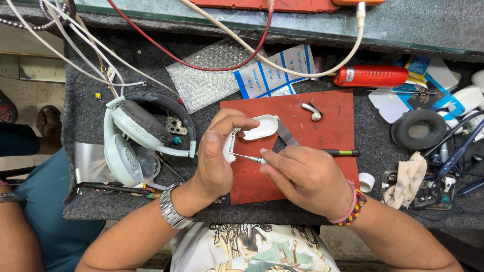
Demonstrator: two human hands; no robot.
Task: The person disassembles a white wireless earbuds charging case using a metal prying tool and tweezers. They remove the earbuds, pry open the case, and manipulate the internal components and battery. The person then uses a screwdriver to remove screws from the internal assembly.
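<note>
My left hand (pixel 217 156) grips an open white earbud case (pixel 252 132), its lid flipped up toward the far side. My right hand (pixel 302 176) holds a thin screwdriver (pixel 343 152) with a black and green handle; its metal tip points left and touches the case near my left thumb. Both hands work over a red rubber mat (pixel 333 128). A single white earbud (pixel 312 111) lies on the mat beyond the case. A flat metal strip (pixel 287 135) sticks out from under the case.
Pale green over-ear headphones (pixel 136 138) lie to the left. A red tube-shaped tool (pixel 370 75) and printed packets (pixel 275 70) sit at the back. A black ear cushion (pixel 418 128), a crumpled cloth (pixel 408 179), cables and small parts crowd the right side. Another person's arm (pixel 20 236) shows at the lower left.
</note>
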